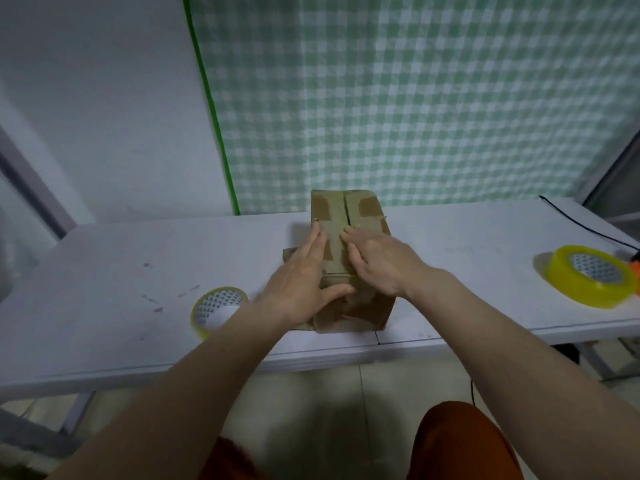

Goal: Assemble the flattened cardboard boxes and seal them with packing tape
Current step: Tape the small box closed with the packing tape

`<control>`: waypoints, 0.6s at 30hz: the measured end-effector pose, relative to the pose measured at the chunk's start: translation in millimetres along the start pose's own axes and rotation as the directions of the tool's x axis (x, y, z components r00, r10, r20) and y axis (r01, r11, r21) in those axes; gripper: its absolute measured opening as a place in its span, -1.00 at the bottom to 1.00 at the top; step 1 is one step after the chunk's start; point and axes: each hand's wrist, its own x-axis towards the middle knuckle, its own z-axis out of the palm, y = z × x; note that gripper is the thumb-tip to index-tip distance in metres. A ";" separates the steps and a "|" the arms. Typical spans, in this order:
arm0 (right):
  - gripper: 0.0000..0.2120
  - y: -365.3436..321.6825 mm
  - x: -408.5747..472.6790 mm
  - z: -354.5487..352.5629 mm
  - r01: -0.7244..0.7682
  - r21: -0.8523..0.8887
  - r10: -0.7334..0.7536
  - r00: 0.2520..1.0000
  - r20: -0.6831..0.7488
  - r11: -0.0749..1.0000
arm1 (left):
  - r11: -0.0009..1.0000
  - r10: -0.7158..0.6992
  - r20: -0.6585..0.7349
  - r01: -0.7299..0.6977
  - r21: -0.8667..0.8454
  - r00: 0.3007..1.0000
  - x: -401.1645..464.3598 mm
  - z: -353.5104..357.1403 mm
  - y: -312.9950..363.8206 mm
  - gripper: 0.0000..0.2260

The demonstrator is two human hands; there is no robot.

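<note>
A cardboard box (349, 258) stands on the white surface (138, 271), near its front edge and about midway along it; its top flaps are folded shut, meeting along a seam that runs away from the person, with darker patches of old tape on the cardboard. The left hand (304, 282) lies flat on the left flap, fingers (317, 242) straight and together, thumb stretched across the near top edge of the box; it presses and grips nothing. The right hand (381, 263) lies on the right flap, fingers (353, 237) slightly bent and spread, tips just beside the seam; it too presses down without holding anything. A thin tape roll (216, 315) rests on the surface just left of the left wrist, partly hidden by the forearm; a thicker yellow tape roll (592, 280) lies well apart at the right end, beside an orange object (635, 268) cut off by the frame edge. A black cable (585, 230) trails across the far right corner; a green checked curtain (415, 98) hangs behind.
</note>
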 end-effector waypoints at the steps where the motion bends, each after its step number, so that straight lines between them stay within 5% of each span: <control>1: -0.56 2.6 14.9 -2.4 -0.020 0.003 0.020 0.999 0.025 1.000 | 1.000 0.015 -0.014 -0.015 0.004 1.000 0.1 0.6 -1.5 -0.06; 8: -0.45 19.6 102.2 6.7 -0.047 -0.154 0.067 0.990 0.128 0.987 | 0.992 0.118 -0.068 -0.120 -0.029 0.991 -8.4 3.7 -10.7 -0.20; 13: -0.40 33.5 135.9 7.6 -0.106 -0.226 0.107 0.994 -0.009 0.968 | 0.984 0.171 -0.097 -0.174 -0.023 0.981 -8.3 5.5 -13.6 -0.25; 18: -0.45 31.9 152.1 2.5 -0.191 -0.104 0.187 0.981 -0.042 0.976 | 0.987 0.132 -0.102 -0.122 0.102 0.986 -12.1 6.4 -11.1 -0.24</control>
